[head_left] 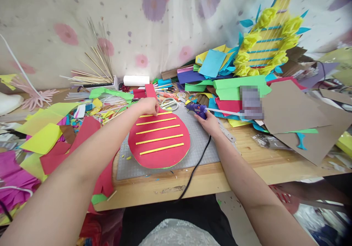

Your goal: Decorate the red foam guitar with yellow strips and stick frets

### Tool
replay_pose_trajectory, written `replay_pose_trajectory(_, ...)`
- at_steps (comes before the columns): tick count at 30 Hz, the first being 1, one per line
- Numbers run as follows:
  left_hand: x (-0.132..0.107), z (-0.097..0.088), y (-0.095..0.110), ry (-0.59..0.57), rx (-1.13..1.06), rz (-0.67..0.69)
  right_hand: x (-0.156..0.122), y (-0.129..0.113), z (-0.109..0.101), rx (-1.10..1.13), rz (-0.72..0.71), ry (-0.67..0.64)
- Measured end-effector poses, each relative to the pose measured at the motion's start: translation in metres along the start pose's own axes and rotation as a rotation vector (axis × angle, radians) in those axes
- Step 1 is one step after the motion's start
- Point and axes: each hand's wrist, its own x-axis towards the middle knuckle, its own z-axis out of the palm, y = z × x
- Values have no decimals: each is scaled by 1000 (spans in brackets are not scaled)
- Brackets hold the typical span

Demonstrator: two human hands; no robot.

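Note:
A red guitar-shaped paper cutout (pixel 161 158) lies on a grey cutting mat (pixel 203 152), with several yellow strips (pixel 158 129) running across its round body. My left hand (pixel 150 106) rests at the top of the body near the uppermost strip, its fingers pressed together; what they pinch, if anything, is hidden. In my right hand (pixel 209 123) is a purple hot glue gun (pixel 196 109), its nozzle pointing left, a glue stick (pixel 224 111) jutting out behind it. The gun's black cord (pixel 194 172) trails over the mat and the table's front edge. Scissors (pixel 169 104) lie beyond the cutout.
A finished yellow paper guitar (pixel 264 46) with yellow flowers leans at the back right. Coloured sheets and brown cardboard (pixel 294 106) are piled on the right. Red and yellow scraps (pixel 44 137) cover the left. A metal ruler (pixel 227 131) lies beside my right wrist.

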Motion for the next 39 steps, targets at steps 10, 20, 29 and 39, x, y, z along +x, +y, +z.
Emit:
replay_pose_trajectory(10,-2,5,-3,34,-33,4,2,4,3,-88,-21,21)
replay_pose_trajectory(20,-5,11,-8,61,-98,31,0,5,3,-120,-41,33)
replay_pose_trajectory(29,-1,14,-11,58,-111,19,-3,6,-15,-129,-146,32)
replay_pose_trajectory(39,4,7,-8,16,-82,0,-6,11,-31,-74,-90,-60)
